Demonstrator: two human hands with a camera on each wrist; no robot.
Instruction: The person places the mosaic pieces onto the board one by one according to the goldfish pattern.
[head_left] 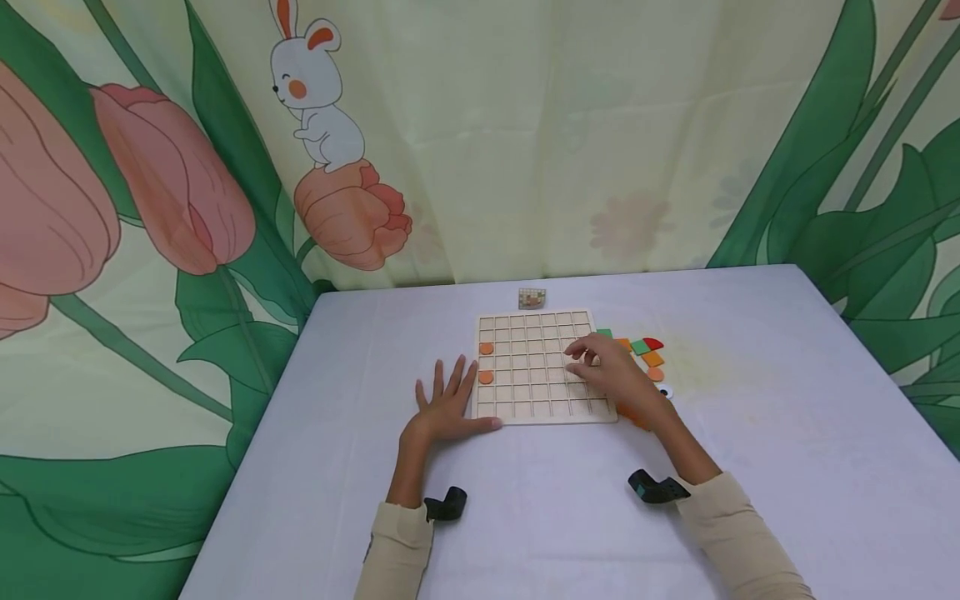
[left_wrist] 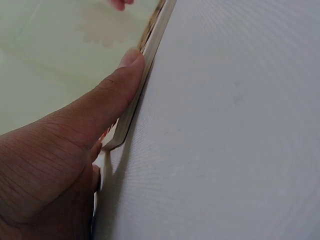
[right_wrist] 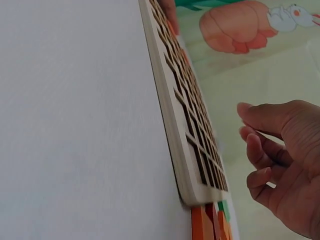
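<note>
A square wooden grid board (head_left: 543, 410) lies on the table, with two round orange pieces (head_left: 486, 377) in its left column. My left hand (head_left: 442, 412) rests at the board's left side, fingers spread and straight. In the left wrist view its thumb (left_wrist: 112, 92) presses along the near edge of the board. Over the right part of the board hovers my right hand (head_left: 611, 375), fingers loosely bent, with thumb and index tips close together. No piece shows between those fingertips (right_wrist: 244, 109) in the right wrist view.
Right of the board lie loose coloured pieces, among them a red one (head_left: 654, 342), an orange disc (head_left: 656, 374) and a white eye piece (head_left: 664, 390), partly behind the right hand. A small patterned card (head_left: 532, 298) stands behind the board. A printed curtain (head_left: 525, 150) hangs beyond the table.
</note>
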